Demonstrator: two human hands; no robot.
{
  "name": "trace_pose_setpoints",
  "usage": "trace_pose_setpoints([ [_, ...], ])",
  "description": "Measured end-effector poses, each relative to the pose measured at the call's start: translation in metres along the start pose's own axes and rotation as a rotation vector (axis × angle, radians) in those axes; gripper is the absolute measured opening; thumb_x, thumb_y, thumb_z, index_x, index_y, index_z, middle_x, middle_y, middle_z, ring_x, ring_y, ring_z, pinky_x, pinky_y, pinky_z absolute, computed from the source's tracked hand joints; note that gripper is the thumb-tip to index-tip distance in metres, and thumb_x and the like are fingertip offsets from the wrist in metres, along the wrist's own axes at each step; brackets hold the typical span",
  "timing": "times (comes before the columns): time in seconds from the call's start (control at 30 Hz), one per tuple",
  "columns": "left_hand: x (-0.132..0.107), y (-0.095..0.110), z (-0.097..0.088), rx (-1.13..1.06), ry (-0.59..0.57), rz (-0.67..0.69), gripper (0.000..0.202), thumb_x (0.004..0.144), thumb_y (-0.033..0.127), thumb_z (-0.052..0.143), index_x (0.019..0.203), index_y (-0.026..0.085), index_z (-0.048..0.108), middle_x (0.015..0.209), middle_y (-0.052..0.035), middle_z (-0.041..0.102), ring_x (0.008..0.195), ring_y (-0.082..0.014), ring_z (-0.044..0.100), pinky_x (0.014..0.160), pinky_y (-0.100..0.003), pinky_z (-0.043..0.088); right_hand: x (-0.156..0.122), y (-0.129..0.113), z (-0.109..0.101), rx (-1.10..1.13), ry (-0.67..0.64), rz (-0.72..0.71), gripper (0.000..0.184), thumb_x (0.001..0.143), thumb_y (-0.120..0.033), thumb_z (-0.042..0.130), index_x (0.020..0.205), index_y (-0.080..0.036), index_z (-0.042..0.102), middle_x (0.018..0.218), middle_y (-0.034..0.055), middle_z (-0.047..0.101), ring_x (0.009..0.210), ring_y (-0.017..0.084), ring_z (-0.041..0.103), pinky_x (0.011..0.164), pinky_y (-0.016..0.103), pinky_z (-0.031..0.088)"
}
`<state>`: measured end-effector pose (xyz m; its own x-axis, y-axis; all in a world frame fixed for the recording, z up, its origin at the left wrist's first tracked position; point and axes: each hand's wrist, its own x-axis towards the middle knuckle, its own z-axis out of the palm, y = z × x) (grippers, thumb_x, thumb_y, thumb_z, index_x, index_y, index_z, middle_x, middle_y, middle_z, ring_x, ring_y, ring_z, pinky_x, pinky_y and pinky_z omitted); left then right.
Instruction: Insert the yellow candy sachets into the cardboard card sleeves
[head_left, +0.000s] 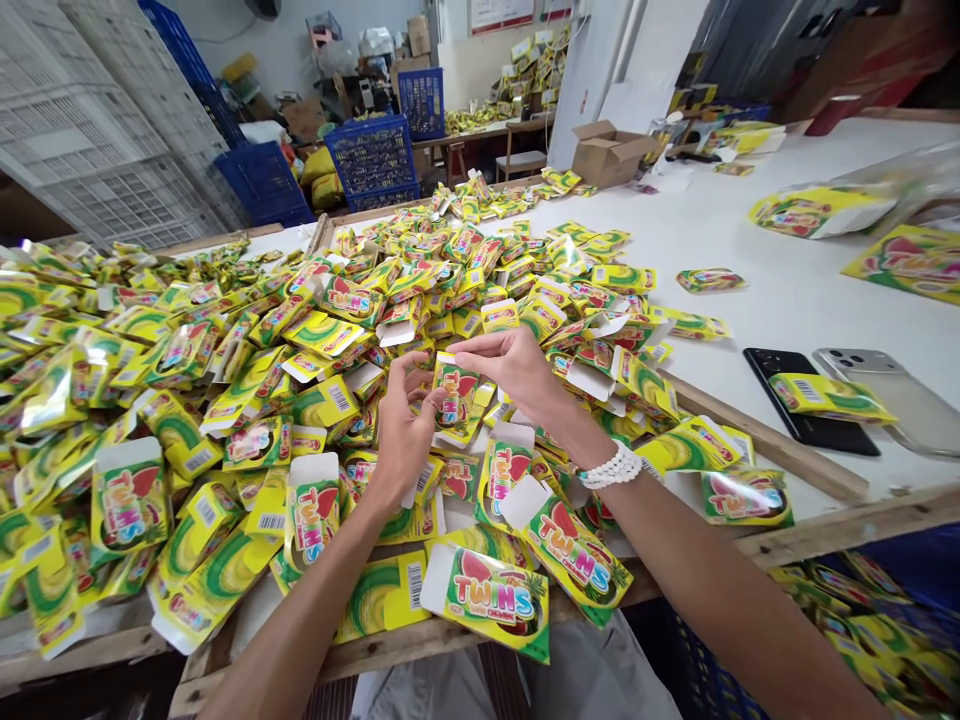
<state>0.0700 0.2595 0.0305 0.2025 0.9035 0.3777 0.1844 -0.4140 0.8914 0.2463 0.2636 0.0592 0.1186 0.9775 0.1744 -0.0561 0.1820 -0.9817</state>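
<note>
Between my two hands is a small yellow and green candy box [456, 402] printed with "TWINS" and a watermelon, held upright above the heap. My left hand [409, 415] grips its left side, thumb near the front and fingers bent behind. At the box's top edge, the fingertips of my right hand [517, 370] are pinched together on the white flap. A white bead bracelet [611, 466] circles my right wrist. Many similar boxes [330, 325] lie heaped around both hands, several with white flaps sticking out, such as the box [491, 595] at the table's front edge.
A wooden strip [772, 440] borders the heap on the right. Beyond it lie a black phone [765, 385] and a clear-cased phone [922, 400], with a box across them. A blue crate [371, 155], a cardboard box [611, 155] and stacked white crates [112, 120] stand behind. More boxes fill a crate below right.
</note>
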Motion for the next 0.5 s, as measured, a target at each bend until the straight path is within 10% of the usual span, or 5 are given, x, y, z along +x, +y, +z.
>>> trace_pose_setpoints([
  [0.5, 0.0002, -0.0051, -0.0031, -0.036, 0.056, -0.119, 0.037, 0.088, 0.020, 0.066, 0.124, 0.024, 0.059, 0.102, -0.0028, 0.073, 0.086, -0.0179, 0.068, 0.073, -0.027, 0.053, -0.0071, -0.0035, 0.0042, -0.456, -0.102, -0.251, 0.022, 0.087, -0.021, 0.073, 0.102, -0.022, 0.088, 0.096, 0.0054, 0.085, 0.082, 0.027, 0.081, 0.069, 0.034, 0.064],
])
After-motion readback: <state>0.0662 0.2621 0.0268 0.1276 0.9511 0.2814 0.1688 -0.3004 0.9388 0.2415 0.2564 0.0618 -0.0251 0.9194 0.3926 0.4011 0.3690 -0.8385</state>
